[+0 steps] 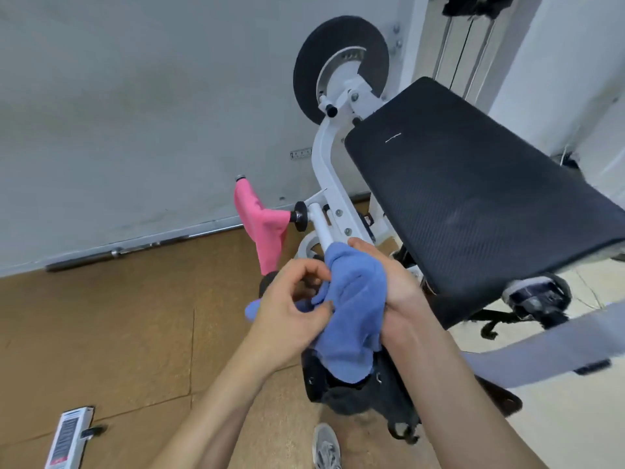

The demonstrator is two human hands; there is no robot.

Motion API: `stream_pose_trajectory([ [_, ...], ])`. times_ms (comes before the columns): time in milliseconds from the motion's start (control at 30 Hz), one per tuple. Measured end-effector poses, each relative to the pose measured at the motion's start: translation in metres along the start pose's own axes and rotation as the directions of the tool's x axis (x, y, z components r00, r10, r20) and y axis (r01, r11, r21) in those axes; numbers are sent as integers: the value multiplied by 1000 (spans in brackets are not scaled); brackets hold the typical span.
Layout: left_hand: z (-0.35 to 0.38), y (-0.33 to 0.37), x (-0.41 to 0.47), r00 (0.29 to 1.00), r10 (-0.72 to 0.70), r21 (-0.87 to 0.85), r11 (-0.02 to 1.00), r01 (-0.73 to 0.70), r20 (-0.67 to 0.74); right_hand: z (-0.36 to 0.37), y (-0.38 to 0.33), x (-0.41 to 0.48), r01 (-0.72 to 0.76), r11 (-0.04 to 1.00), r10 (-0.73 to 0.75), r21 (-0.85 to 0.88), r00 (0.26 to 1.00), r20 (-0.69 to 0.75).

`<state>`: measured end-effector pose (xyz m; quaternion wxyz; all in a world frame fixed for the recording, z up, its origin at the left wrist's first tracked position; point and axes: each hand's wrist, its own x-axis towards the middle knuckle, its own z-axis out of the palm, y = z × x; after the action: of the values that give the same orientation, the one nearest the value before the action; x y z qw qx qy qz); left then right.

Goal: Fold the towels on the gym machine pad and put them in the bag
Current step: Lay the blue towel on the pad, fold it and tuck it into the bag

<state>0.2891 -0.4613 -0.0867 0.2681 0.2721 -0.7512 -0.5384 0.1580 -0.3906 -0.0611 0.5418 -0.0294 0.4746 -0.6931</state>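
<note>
head view. centre of frame: both hands hold a bunched blue towel [351,299] above the dark bag [341,397], which sits on the floor at lower centre. the left hand [287,302] pinches a fold of the cloth between thumb and curled fingers. the right hand [395,292] grips the towel's right side, fingers wrapped over the top of the bundle. the towel's lower end hangs at the bag's open mouth; whether it touches the inside cannot be told. right of frame: the black gym machine pad [473,204] carries no towel. left of centre: a pink towel [262,228] hangs unfolded over a handle of the white machine frame [326,170], well apart from pad and bag. a barbell [135,247] lies along the wall at left, a white box [67,438] at lower left, a grey shoe [326,448] at bottom centre. progress, as judged: the blue towel looks loosely gathered rather than neatly folded and about to be bagged; the pink towel is not yet folded or packed. whether other towels already lie in the bag is hidden.
</note>
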Motion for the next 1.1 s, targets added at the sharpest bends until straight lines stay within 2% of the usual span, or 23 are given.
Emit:
stream_pose_trajectory([
  [100, 12, 24, -31, 991, 132, 209, 969, -130, 5, -9, 4, -30, 88, 995, -90, 52, 995, 39],
  [167, 12, 38, -44, 987, 158, 293, 944, -155, 14, -13, 2, -50, 132, 987, -138, 95, 989, 53],
  [233, 16, 50, -53, 981, 174, 317, 938, -138, -90, -11, 0, -62, 61, 987, -77, 151, 991, 107],
  [267, 16, 54, -55, 978, 141, 253, 962, -98, -156, -7, -1, -67, 7, 982, -34, 186, 989, 145],
  [333, 12, 65, -55, 983, -58, -40, 998, 52, -174, -3, 1, -74, 0, 985, -25, 172, 989, 143],
  [400, -1, 71, -56, 975, -215, -292, 937, 192, -49, -2, 1, -74, 130, 990, -129, -48, 992, 16],
  [433, -10, 73, -56, 969, -247, -332, 913, 237, 14, -2, 0, -74, 212, 950, -228, -229, 972, -47],
  [500, -25, 79, -57, 956, -274, -317, 901, 294, 109, -3, -7, -70, 328, 750, -460, -575, 883, -95],
  [567, -40, 82, -54, 954, -284, -335, 893, 300, 99, 3, -13, -65, 342, 413, -652, -844, 758, -12],
  [633, -56, 85, -52, 955, -296, -440, 853, 279, 31, 19, -14, -66, 332, 75, -766, -940, 623, 159],
  [667, -66, 85, -51, 951, -310, -498, 824, 270, 2, 31, -11, -68, 382, -8, -783, -924, 572, 244],
  [700, -78, 83, -49, 947, -321, -553, 791, 261, -13, 44, -8, -71, 460, -29, -758, -887, 569, 320],
  [733, -90, 80, -48, 943, -332, -601, 757, 257, -15, 59, -3, -73, 542, 1, -677, -840, 619, 398],
  [800, -116, 74, -44, 938, -346, -680, 687, 256, 4, 91, 18, -74, 607, 135, -352, -783, 768, 535],
  [833, -131, 68, -41, 936, -352, -710, 656, 256, 12, 107, 32, -69, 621, 164, -226, -767, 780, 583],
  [867, -148, 62, -36, 935, -354, -734, 628, 257, 24, 124, 47, -60, 651, 169, -207, -740, 757, 620],
  [933, -188, 48, -25, 929, -370, -771, 586, 249, 19, 161, 74, -36, 735, 186, -345, -652, 670, 657],
  [1000, -233, 34, -13, 925, -379, -752, 620, 224, -37, 197, 92, -9, 783, 167, -435, -599, 603, 668],
  [1100, -290, 17, -3, 943, -334, -612, 745, 264, 0, 241, 105, 27, 761, 263, -514, -594, 631, 581],
])
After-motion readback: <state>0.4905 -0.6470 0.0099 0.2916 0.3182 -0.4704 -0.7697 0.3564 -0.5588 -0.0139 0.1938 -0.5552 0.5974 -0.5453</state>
